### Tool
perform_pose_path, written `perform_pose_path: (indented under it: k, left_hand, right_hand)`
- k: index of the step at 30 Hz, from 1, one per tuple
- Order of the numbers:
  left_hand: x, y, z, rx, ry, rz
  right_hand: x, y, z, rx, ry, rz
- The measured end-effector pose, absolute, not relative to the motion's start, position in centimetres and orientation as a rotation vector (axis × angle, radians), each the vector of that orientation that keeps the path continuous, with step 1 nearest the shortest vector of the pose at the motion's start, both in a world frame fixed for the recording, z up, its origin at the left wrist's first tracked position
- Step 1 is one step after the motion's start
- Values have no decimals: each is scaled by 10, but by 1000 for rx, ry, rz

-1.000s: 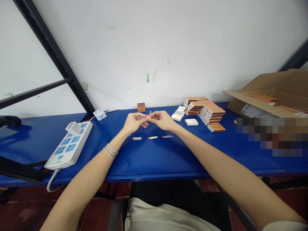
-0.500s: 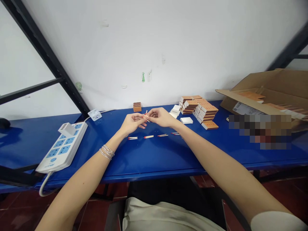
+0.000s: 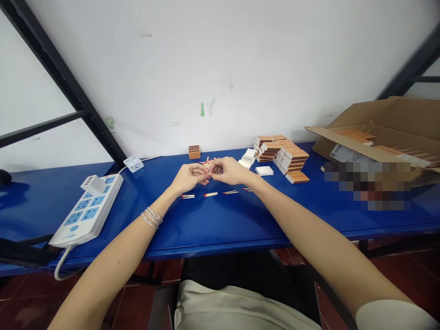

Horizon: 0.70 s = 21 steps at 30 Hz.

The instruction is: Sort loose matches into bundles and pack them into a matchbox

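Observation:
My left hand [image 3: 193,177] and my right hand [image 3: 225,171] meet fingertip to fingertip over the blue table. Both are closed in a pinch; a small red tip shows between them, too small to make out fully. Just behind the fingers lies a loose pile of matches [image 3: 216,161] with red heads. In front of the hands, small groups of matches lie in a row: one at the left [image 3: 188,196], another [image 3: 211,195] beside it, then a third [image 3: 231,192] and a fourth [image 3: 247,189] near my right wrist.
Stacked orange matchboxes [image 3: 290,156] and white trays [image 3: 264,171] stand to the right. A small matchbox stack [image 3: 194,151] sits by the wall. An open cardboard box [image 3: 385,123] occupies the far right. A white power strip [image 3: 91,208] lies on the left, its cable over the edge.
The fingertips have drawn together and moved slightly nearer me. More of the match pile shows behind them. The whole view has shifted a little.

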<state>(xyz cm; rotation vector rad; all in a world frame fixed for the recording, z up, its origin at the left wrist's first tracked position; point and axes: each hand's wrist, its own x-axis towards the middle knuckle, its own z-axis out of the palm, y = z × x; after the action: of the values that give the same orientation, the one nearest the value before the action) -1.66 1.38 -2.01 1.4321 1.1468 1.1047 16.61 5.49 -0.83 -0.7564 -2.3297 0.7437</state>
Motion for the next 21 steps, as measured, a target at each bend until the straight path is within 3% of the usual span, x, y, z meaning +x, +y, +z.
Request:
perform_pose_path:
  k: [5, 11, 21]
  left_hand:
    - [-20, 15, -20, 1520, 1152, 1050]
    - [-36, 23, -22, 1916, 1470, 975]
    - [-36, 22, -20, 2050, 1536, 893]
  right_hand:
    - [181, 62, 2, -872, -2388, 753]
    - [202, 68, 13, -1114, -2730, 864]
    - [204, 69, 12, -1115, -2808, 948]
